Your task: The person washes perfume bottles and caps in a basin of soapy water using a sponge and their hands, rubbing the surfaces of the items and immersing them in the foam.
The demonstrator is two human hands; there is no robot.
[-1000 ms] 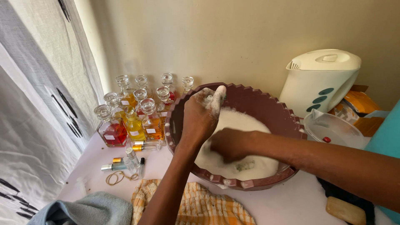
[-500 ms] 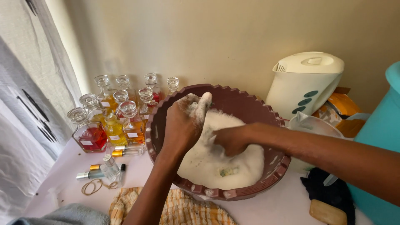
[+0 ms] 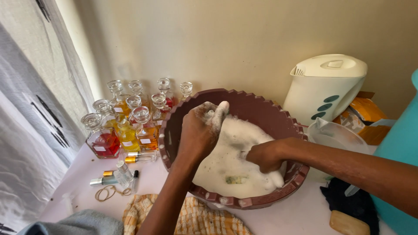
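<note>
A maroon plastic basin (image 3: 261, 114) with a notched rim stands on the white table, full of white suds (image 3: 230, 150). Over its left side my left hand (image 3: 198, 132) is raised and curled shut around a small foam-covered item (image 3: 216, 114); what the item is stays hidden under foam. My right hand (image 3: 265, 156) is a closed fist pressed into the suds near the basin's right wall, and foam hides anything in it. A small greenish patch (image 3: 235, 179) shows through the suds near the front.
Several stoppered glass bottles (image 3: 126, 126) of red, yellow and orange liquid stand left of the basin, with small vials (image 3: 117, 172) and a rubber band. A white kettle (image 3: 328, 85) and a clear lid (image 3: 335, 135) are at right. Checked cloth (image 3: 209, 219), a soap bar (image 3: 348, 223), a teal bucket (image 3: 402, 143).
My right hand has slid through the suds toward the basin's right side. My left hand stays raised over the left side. The view has shifted slightly.
</note>
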